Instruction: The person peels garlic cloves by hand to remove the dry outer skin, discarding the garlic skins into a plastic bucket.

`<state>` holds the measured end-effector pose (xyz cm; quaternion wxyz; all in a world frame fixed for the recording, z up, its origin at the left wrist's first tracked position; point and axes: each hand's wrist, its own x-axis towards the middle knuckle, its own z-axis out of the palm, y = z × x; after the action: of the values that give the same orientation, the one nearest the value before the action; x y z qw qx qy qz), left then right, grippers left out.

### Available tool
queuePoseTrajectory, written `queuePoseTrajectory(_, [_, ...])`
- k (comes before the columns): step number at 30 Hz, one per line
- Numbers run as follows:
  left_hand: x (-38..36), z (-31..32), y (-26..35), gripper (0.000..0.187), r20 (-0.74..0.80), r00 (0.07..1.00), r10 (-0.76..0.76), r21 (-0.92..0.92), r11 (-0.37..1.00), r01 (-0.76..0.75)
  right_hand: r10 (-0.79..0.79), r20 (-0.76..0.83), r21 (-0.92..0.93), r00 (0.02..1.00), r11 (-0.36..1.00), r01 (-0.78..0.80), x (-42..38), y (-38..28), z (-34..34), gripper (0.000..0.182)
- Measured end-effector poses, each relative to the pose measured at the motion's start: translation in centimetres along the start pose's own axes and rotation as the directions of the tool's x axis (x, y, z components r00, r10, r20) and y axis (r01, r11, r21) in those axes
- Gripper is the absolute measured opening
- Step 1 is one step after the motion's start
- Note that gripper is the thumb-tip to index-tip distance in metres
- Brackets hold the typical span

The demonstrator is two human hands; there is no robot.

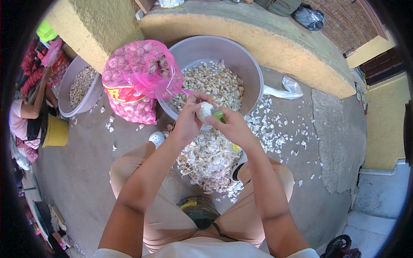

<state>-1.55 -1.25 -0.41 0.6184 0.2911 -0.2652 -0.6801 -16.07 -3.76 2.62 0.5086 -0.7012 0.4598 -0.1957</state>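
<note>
A whitish garlic bulb (204, 112) is gripped in my left hand (189, 115), its fingers curled round it. My right hand (232, 124) is closed on a small green-handled tool (220, 115), probably a knife, which touches or nearly touches the bulb; its blade is mostly hidden. Just beyond my hands stands a large grey basin (258, 71) with many loose garlic cloves (215, 81) in it. Below my hands, between my feet, lies a heap of papery garlic skins (206, 163). A pink mesh sack (131, 73) full of garlic bulbs leans by the basin's left side.
At the left, another person (28, 114) sits near a second basin (64, 101) of cloves and a yellow bucket (56, 131). Scattered skins and a white plastic piece (286, 89) lie to the right. A low concrete ledge (241, 26) curves behind the basin.
</note>
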Motion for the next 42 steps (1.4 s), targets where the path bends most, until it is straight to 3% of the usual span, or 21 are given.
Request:
queuePoseTrajectory(7, [0.1, -0.2, -0.5, 0.015, -0.041, 0.997, 0.069, 0.052, 0.996, -0.066, 0.050, 0.017, 0.070, 0.999, 0.996, -0.051, 0.2, 0.2, 1.1, 0.039])
queuePoseTrajectory(10, [0.0, -0.2, -0.7, 0.011, -0.067, 0.991, 0.119, 0.130, 0.986, -0.109, 0.027, -0.006, -0.015, 1.000, 1.000, -0.027, 0.2, 0.2, 1.5, 0.037])
queuePoseTrajectory(16, [0.0, 0.0, -0.8, 0.010, -0.073, 0.984, 0.164, 0.138, 0.979, -0.153, 0.081, -0.004, 0.064, 0.997, 0.995, -0.081, -0.2, -1.1, 1.2, 0.036])
queuePoseTrajectory(19, [0.0, 0.0, -0.7, 0.011, -0.059, 0.982, 0.181, 0.086, 0.981, -0.175, 0.021, -0.088, 0.152, 0.996, 0.988, -0.007, 0.2, 0.1, 1.9, 0.039])
queuePoseTrajectory(22, [0.0, -0.1, -0.8, 0.012, -0.057, 0.975, 0.215, 0.102, 0.973, -0.209, 0.028, -0.110, 0.030, 0.994, 0.999, -0.025, 0.1, 0.1, 2.1, 0.039])
queuePoseTrajectory(25, [0.3, -0.6, -1.3, 0.013, -0.063, 0.962, 0.265, 0.123, 0.959, -0.256, 0.073, -0.084, 0.149, 0.994, 0.987, -0.060, 0.5, 0.8, 2.4, 0.041])
queuePoseTrajectory(30, [0.0, 0.2, -1.0, 0.014, -0.104, 0.956, 0.275, 0.152, 0.954, -0.258, 0.042, -0.096, 0.131, 0.994, 0.991, -0.029, 0.5, 0.6, 2.4, 0.041])
queuePoseTrajectory(33, [0.0, -0.5, -1.3, 0.012, -0.023, 0.931, 0.365, 0.326, 0.883, -0.339, 0.034, -0.070, 0.124, 0.997, 0.992, -0.025, 0.3, 1.0, 2.7, 0.042])
queuePoseTrajectory(36, [0.1, -0.8, -1.6, 0.013, 0.016, 0.917, 0.399, 0.368, 0.850, -0.376, 0.045, -0.036, 0.138, 0.998, 0.990, -0.039, 0.2, 0.9, 2.7, 0.043])
queuePoseTrajectory(39, [0.1, -0.5, -1.5, 0.015, -0.050, 0.926, 0.374, 0.380, 0.865, -0.328, 0.047, -0.025, 0.152, 0.999, 0.987, -0.042, 0.2, 0.8, 2.4, 0.043])
queuePoseTrajectory(42, [0.7, -0.6, -0.3, 0.023, -0.066, 0.989, 0.134, 0.092, 0.988, -0.128, 0.042, -0.011, 0.150, 0.999, 0.988, -0.040, -0.1, 0.1, 1.7, 0.039])
